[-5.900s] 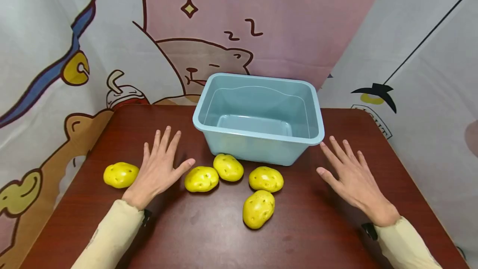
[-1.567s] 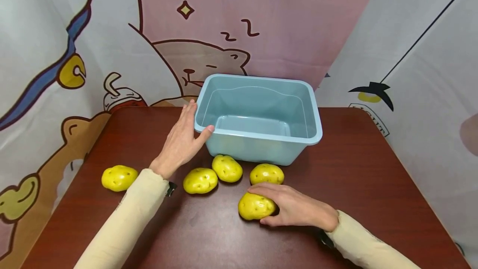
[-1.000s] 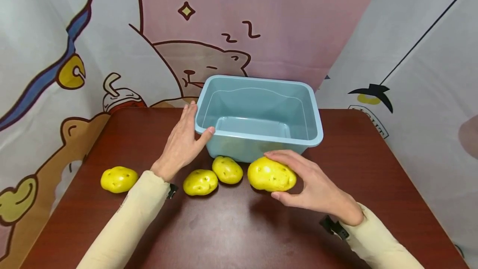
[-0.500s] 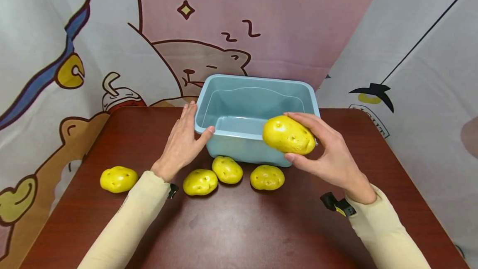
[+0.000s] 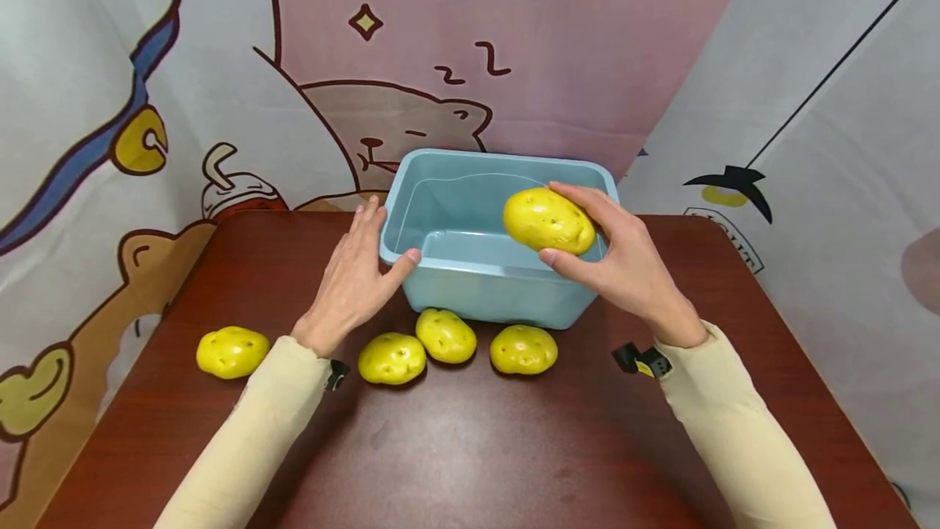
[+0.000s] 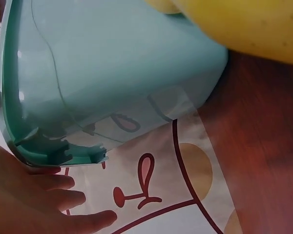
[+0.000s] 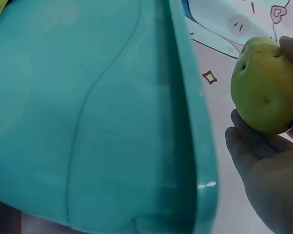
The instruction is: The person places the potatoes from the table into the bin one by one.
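My right hand (image 5: 624, 264) grips a yellow potato (image 5: 549, 221) between thumb and fingers, over the front right part of a light blue plastic bin (image 5: 485, 288). In the right wrist view the potato (image 7: 266, 87) shows above the bin's rim (image 7: 205, 161). At the bin's left side, my left hand (image 5: 348, 284) lies with fingers straight along the rim and the thumb at its front left corner. In the left wrist view, the fingers (image 6: 68, 200) reach beside the rim. The inside of the bin that shows holds nothing.
More potatoes lie on the dark red-brown table (image 5: 455, 447): one potato (image 5: 524, 349) before the bin's right half, two potatoes (image 5: 392, 358) (image 5: 445, 336) side by side at its front left, and another potato (image 5: 232, 352) left of my left forearm. A printed cloth (image 5: 551, 47) hangs behind.
My left hand has moved from above the table to the bin's rim and stayed there. My right hand has taken the nearest potato from the table and lifted it up and forward over the bin.
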`<action>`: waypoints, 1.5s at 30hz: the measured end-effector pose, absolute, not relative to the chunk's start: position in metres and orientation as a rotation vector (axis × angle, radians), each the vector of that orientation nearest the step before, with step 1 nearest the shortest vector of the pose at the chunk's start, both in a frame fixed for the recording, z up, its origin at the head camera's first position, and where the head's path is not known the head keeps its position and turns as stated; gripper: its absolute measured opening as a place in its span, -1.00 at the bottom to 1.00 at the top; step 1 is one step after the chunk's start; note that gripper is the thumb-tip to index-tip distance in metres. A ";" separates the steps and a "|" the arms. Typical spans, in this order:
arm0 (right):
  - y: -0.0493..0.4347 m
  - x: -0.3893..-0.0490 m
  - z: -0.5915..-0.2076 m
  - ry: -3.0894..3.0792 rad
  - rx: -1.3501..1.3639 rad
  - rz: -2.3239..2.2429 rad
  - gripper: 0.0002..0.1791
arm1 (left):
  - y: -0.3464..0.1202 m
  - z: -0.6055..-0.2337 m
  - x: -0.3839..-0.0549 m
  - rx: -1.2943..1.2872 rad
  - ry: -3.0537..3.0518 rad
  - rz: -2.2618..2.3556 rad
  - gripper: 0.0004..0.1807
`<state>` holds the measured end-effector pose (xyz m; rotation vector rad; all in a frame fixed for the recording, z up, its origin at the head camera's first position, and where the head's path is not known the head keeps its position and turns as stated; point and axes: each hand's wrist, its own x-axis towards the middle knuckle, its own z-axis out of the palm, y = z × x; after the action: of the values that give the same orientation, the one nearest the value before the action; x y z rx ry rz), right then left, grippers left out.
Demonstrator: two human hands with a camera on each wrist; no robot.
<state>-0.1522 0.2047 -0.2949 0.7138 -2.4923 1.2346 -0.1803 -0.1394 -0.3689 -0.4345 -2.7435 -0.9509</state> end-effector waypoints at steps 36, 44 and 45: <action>0.215 -0.203 -0.312 -2.957 0.896 0.827 -0.20 | -0.133 -0.359 -0.194 -0.464 -2.874 -0.838 0.08; 0.228 -0.145 -0.317 -2.456 0.927 0.935 -0.38 | -0.129 -0.363 -0.196 -0.436 -2.822 -0.862 0.01; 0.228 -0.138 -0.318 -2.415 0.943 0.960 -0.40 | -0.129 -0.363 -0.196 -0.436 -2.819 -0.865 0.00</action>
<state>-0.1380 0.2281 -0.3178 0.9428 -2.4153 0.9604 -0.1962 -0.1285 -0.3634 -0.4358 -2.8187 -0.8649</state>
